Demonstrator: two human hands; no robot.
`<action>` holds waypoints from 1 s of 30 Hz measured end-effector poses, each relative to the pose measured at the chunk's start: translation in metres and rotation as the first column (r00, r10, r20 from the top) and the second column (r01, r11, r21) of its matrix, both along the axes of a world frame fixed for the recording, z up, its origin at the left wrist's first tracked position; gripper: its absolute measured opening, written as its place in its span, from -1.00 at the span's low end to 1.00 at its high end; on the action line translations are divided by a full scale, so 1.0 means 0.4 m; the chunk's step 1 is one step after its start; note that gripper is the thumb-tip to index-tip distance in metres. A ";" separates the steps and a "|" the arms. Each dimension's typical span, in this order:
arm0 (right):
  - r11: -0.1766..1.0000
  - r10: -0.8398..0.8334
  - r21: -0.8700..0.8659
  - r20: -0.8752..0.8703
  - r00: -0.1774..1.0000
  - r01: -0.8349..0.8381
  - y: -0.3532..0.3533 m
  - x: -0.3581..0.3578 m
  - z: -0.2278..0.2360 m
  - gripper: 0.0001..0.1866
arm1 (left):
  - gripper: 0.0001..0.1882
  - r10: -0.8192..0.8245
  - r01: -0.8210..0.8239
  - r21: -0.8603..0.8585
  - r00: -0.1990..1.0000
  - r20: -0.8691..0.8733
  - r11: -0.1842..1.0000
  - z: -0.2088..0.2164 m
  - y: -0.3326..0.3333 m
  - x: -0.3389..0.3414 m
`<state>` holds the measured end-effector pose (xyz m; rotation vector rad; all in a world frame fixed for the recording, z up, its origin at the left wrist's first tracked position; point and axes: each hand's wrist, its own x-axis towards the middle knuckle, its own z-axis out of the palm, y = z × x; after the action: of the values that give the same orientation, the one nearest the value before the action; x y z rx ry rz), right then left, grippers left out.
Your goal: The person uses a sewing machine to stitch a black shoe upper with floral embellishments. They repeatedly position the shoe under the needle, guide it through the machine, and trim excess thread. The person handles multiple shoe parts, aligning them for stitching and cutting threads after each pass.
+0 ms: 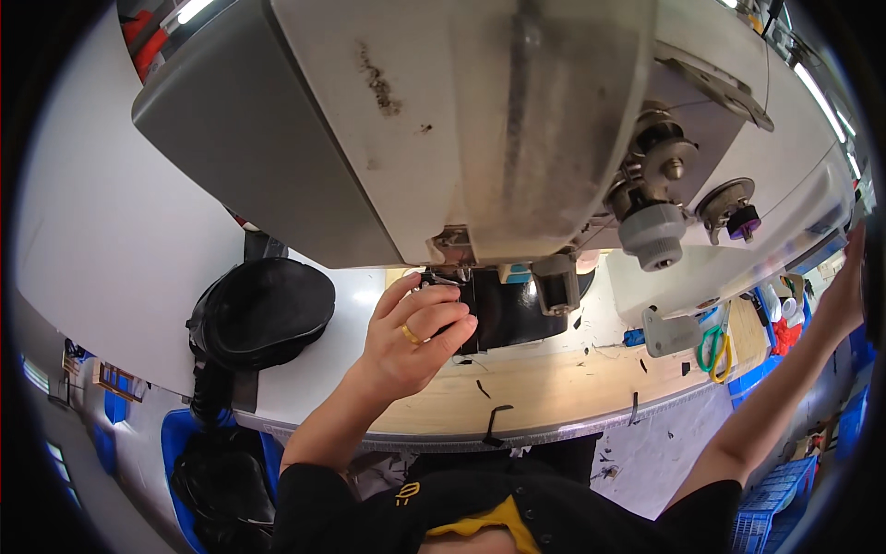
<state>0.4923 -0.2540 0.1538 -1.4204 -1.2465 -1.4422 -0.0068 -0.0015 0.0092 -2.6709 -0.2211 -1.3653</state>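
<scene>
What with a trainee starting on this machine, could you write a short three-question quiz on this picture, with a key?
1. Multiple choice: where is the person's bare left hand?
A. In the person's lap
B. At the lower end of the large grey-and-white sewing machine head
C. At the picture's right edge

2. True or false: the rounded, glossy black bag-like piece is to the left of that hand.

3. Fill in: the scissors with one green and one yellow handle lie to the ____ of that hand.

Key: 1. B; 2. true; 3. right
</scene>
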 end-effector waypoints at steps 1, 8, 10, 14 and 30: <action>0.958 0.160 0.284 -0.465 0.871 -0.024 0.107 -0.248 -0.084 -0.72 | -0.82 0.012 -0.012 0.001 1.000 -0.010 1.000 0.000 -0.001 0.005; 0.573 0.533 -0.549 -0.315 0.785 -0.609 0.361 -0.710 -0.333 -0.55 | -0.81 0.011 -0.012 -0.012 1.000 -0.024 1.000 -0.003 0.005 -0.008; 0.618 0.531 -0.511 -0.290 0.797 -0.597 0.387 -0.710 -0.355 -0.54 | -0.81 0.020 -0.020 -0.007 0.999 -0.047 1.000 0.005 0.004 -0.011; 0.612 0.566 -0.476 -0.295 0.770 -0.632 0.402 -0.709 -0.356 -0.51 | -0.82 0.043 -0.042 0.021 0.998 -0.054 0.999 0.008 -0.001 -0.010; 0.586 0.545 -0.493 -0.347 0.763 -0.643 0.427 -0.700 -0.337 -0.42 | -0.80 0.109 -0.111 0.081 0.994 0.027 0.990 0.002 0.003 0.006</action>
<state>0.2124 -0.0831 0.0190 -1.2428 -1.9364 -0.4592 -0.0043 -0.0001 0.0102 -2.5370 -0.3035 -1.3421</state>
